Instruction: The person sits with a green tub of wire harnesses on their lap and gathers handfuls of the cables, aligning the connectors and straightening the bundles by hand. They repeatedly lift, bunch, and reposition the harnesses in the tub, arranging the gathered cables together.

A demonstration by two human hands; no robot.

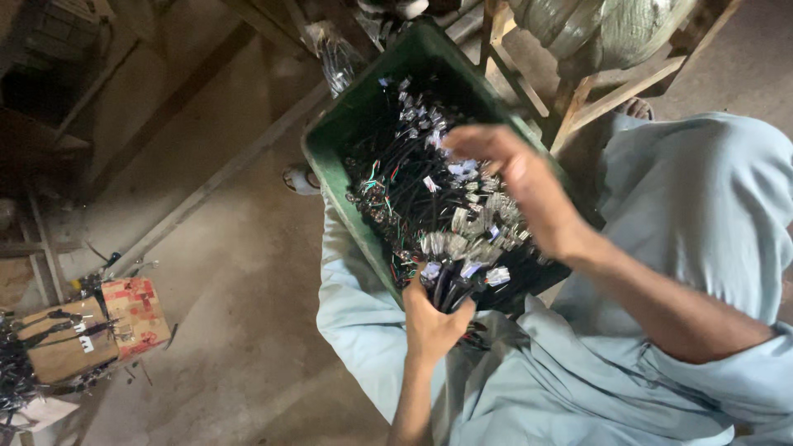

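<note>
A green plastic crate [339, 124] rests on my lap, filled with several black cables [405, 186] ending in small metal and white connectors. My left hand [434, 322] is at the crate's near edge, closed around a bunch of cables [454, 281] whose connector ends stick up above my fist. My right hand [516, 177] reaches into the crate from the right, fingers spread and curled over the cables and connectors in the middle. I cannot tell whether it grips any one cable. My light blue clothes [686, 215] fill the lower right.
A cardboard box [91, 330] with more black cables draped over it stands on the floor at lower left. A wooden stool frame [578, 91] with a bundled sack is behind the crate. My sandalled foot [299, 179] is on the dusty concrete floor [223, 272].
</note>
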